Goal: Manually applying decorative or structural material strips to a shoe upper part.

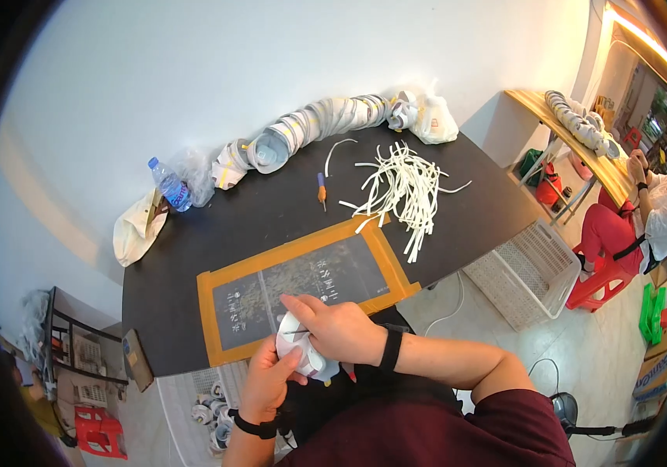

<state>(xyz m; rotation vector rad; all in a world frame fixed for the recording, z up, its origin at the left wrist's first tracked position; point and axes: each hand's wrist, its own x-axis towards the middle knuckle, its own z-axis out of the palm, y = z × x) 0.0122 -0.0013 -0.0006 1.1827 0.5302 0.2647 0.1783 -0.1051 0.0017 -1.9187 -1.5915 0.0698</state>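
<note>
Gripping a white cup from below, the left hand cradles it over the table's near edge, fingers curled round it. Right hand lies on top of the cup, fingers pinched on a thin dark tool w/ its tip at the cup. Just beyond both hands: orange-framed mat. Further out, beyond the right hand, white strips and a screwdriver; at the far edge, a row of stacked cups. Bottle far left.

hands: left and right grip white cup | above black table
</note>
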